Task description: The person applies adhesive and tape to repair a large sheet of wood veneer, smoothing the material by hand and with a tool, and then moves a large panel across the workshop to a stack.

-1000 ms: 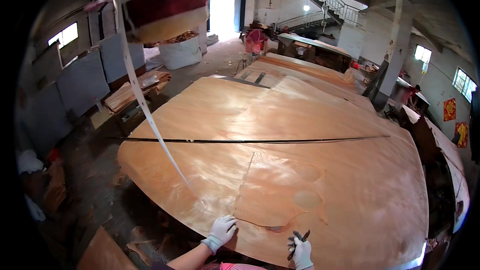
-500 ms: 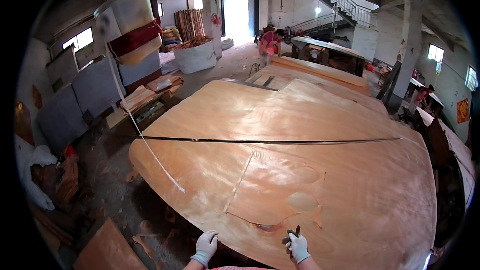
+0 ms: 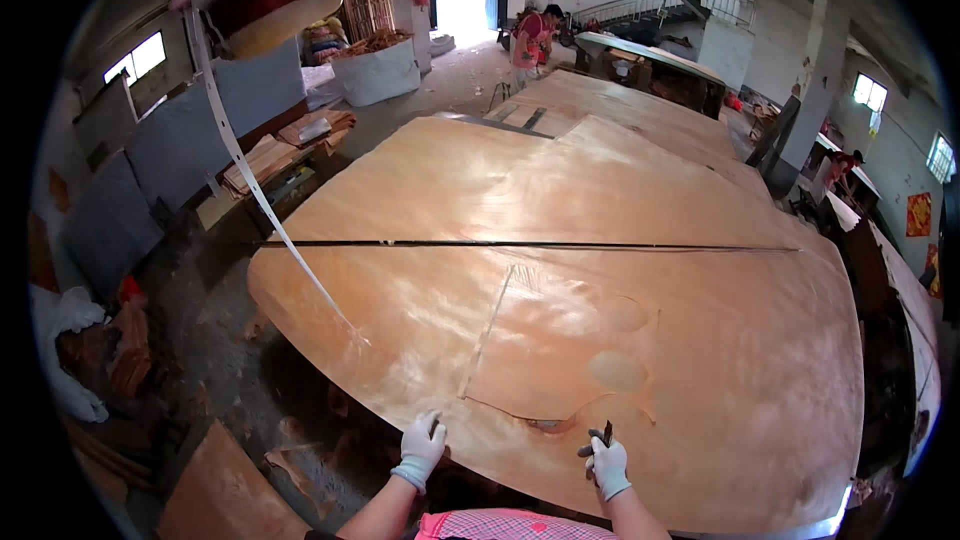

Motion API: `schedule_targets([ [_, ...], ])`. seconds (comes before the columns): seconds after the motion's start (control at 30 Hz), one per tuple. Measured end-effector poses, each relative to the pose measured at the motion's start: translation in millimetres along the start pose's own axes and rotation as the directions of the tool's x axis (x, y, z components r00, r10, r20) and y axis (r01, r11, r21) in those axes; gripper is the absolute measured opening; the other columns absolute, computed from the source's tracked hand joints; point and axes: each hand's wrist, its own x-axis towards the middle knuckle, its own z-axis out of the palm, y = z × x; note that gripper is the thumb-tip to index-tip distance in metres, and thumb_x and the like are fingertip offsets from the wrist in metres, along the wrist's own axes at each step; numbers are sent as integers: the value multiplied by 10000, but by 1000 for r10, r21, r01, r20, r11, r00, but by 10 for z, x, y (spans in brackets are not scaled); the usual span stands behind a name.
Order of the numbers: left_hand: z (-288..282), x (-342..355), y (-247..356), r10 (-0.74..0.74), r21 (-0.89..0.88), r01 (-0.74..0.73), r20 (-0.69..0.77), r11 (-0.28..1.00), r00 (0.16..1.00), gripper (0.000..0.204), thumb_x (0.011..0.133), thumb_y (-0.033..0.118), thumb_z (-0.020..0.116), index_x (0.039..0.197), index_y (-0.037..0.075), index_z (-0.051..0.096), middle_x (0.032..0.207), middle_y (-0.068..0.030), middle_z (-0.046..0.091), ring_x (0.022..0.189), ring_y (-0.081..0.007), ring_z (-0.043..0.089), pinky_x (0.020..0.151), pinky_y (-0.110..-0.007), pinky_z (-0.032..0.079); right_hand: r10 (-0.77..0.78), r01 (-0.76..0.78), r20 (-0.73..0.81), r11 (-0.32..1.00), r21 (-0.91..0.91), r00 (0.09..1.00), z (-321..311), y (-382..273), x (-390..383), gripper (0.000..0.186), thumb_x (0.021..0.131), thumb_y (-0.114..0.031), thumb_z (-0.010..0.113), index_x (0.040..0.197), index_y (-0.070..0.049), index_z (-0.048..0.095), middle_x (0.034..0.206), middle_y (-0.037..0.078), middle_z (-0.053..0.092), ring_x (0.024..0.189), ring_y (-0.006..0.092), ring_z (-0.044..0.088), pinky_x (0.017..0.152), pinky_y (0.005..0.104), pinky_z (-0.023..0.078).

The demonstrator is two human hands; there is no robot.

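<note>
A broad, thin tan sheet, apparently wood veneer (image 3: 720, 370), is spread before me over a wide table. My left hand (image 3: 420, 445), in a white glove, is at its near edge with the fingers curled; what they hold, if anything, I cannot make out. My right hand (image 3: 608, 465), also gloved, grips a slim dark knife-like tool (image 3: 607, 432) upright just above the sheet. Ahead of the hands lies a squarish piece (image 3: 540, 350) with a straight left edge and a curved near edge. Beside it is a pale oval patch (image 3: 617, 370).
A long dark strip (image 3: 560, 245) crosses the sheet. A white strap (image 3: 265, 202) hangs down at the left, its end over the sheet. Another person (image 3: 530, 40) stands beyond the far end. Brown sheets (image 3: 225, 490) lie low at the left; a concrete pillar (image 3: 808, 90) rises at the right.
My view has tipped downward, and both hands appear slightly higher in it. The tool stays in my right hand. The person at the far end stands more upright than before.
</note>
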Motion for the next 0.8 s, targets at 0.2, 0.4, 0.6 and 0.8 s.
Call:
schedule_targets([
  [0.2, 103, 466, 19, -148, 208, 156, -52, 966, 988, 710, 875, 399, 619, 1390, -42, 409, 1425, -302, 402, 1319, -437, 382, 1102, -466, 318, -65, 64, -43, 998, -29, 997, 2, 61, 73, 279, 993, -189, 508, 1215, -41, 592, 709, 110, 658, 374, 106, 434, 348, 279, 330],
  [0.4, 424, 813, 241, -220, 340, 196, 32, 920, 975, 726, 859, 477, 630, 1361, -20, 462, 1472, -278, 365, 1394, -410, 289, 1155, -503, 198, -47, 43, -86, 998, -43, 995, 42, 105, 115, 288, 993, -185, 507, 1231, -43, 589, 713, 98, 647, 390, 99, 436, 361, 270, 335],
  [0.6, 581, 1014, 36, -232, 75, 228, 48, 971, 972, 443, 800, 338, 723, 1057, -11, 630, 1247, -241, 564, 1212, -392, 490, 1055, -500, 349, -21, 20, -65, 1000, -17, 998, 113, 35, 43, 304, 990, -183, 510, 1250, -54, 599, 767, 95, 667, 417, 95, 470, 383, 269, 364],
  [0.8, 324, 1157, 744, -361, -722, 474, 322, 505, 875, 108, 919, 109, 627, 927, 12, 579, 808, -57, 614, 644, -157, 643, 589, -293, 587, 106, -90, -101, 983, 159, 989, 260, -358, -98, 505, 951, -529, 540, 1074, -41, 581, 768, 72, 637, 447, 92, 466, 352, 216, 314],
])
